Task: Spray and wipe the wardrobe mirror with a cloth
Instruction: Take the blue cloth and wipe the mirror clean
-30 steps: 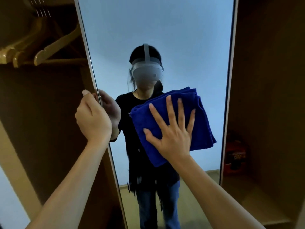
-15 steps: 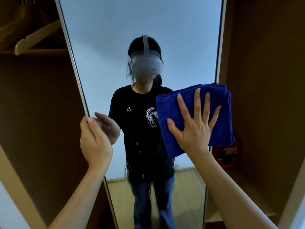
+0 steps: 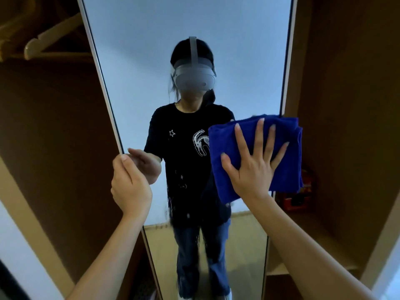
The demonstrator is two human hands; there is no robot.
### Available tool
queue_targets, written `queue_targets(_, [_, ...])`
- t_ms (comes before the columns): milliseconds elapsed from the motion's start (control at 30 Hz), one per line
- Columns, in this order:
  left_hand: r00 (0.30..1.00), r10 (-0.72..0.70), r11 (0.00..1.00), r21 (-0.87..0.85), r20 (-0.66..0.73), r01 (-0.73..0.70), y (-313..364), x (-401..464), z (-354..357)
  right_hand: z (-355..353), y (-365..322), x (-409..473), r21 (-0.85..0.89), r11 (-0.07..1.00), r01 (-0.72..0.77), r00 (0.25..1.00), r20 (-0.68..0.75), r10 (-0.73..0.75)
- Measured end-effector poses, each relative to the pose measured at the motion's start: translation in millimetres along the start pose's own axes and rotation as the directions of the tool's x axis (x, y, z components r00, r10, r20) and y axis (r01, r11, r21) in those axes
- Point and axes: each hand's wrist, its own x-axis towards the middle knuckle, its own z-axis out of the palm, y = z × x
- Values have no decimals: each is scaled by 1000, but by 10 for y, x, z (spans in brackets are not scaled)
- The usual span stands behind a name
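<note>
While the tall framed wardrobe mirror (image 3: 151, 50) is gripped at its edge by the left hand (image 3: 129, 187), seemingly curled, a folded blue microfibre cloth (image 3: 225, 148) is pressed flat by the right hand (image 3: 253, 169), fingers spread.

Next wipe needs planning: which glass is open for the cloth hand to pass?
Open: the tall mirror above the folded blue cloth, and the middle band toward the left hand. Crowded: the right edge under the right hand.

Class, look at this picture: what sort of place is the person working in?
Probably a bedroom wardrobe: a tall mirror on its door, clothes hangers inside on the left, and brown shelving on the right.
</note>
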Motion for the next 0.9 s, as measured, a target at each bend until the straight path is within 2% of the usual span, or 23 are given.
queue_targets(133, [999,5,1000,10,35,-5,-64,10,-20,-199,-164,526,16,1000,-23,998,-61,24])
queue_targets(233, [997,-18,1000,12,71,17,-131,-37,-42,-182,-180,521,5,999,-40,997,-68,41])
queue_targets(400, [990,-70,997,49,125,65,-330,-245,-82,125,12,-227,-8,1000,-30,1000,-8,30])
queue_targets(533, [988,-59,996,76,141,49,-437,-302,-94,397,131,-959,0,999,-34,999,24,34])
queue_targets(633, [989,-48,995,92,141,35,-474,-301,-91,457,130,-1158,-3,999,-45,997,67,45])
queue_targets(767, [990,-33,994,112,140,18,-546,-330,-96,349,63,-906,32,998,-50,996,82,48])
queue_targets(900, [986,-23,996,87,167,8,-595,-344,-118,97,-21,-184,23,993,-114,993,-34,115])
